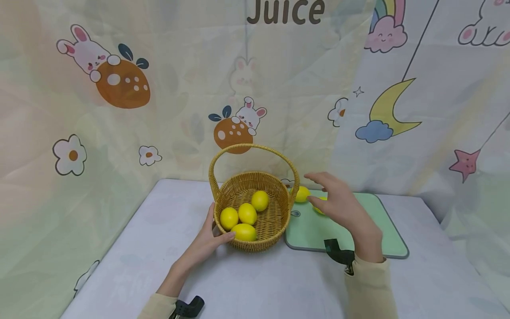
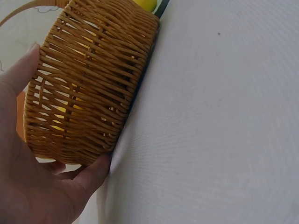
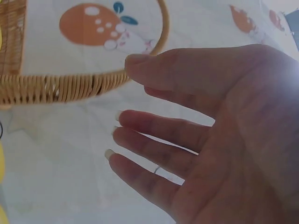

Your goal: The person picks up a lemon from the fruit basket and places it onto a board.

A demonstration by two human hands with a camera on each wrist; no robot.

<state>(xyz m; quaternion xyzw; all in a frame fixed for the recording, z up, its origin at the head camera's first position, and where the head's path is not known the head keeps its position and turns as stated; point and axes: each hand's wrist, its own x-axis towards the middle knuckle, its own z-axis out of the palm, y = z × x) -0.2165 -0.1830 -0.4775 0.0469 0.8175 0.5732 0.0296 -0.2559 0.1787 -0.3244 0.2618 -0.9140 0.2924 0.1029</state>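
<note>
Head view: from above the near side of the table (image 1: 255, 283), it faces forward and down, taking in the far edge and the printed backdrop (image 1: 191, 53). Left wrist view: low and turned sideways, it looks past the left hand (image 2: 42, 186) at the close woven wall of the basket (image 2: 88, 84). Right wrist view: also sideways, it faces the near palm of the right hand (image 3: 229, 135). All three share the basket.

Basket handle (image 1: 296, 179) blocks the way left of the right grip (image 1: 338, 201); rightward, room over the green board (image 1: 372, 221)
</note>
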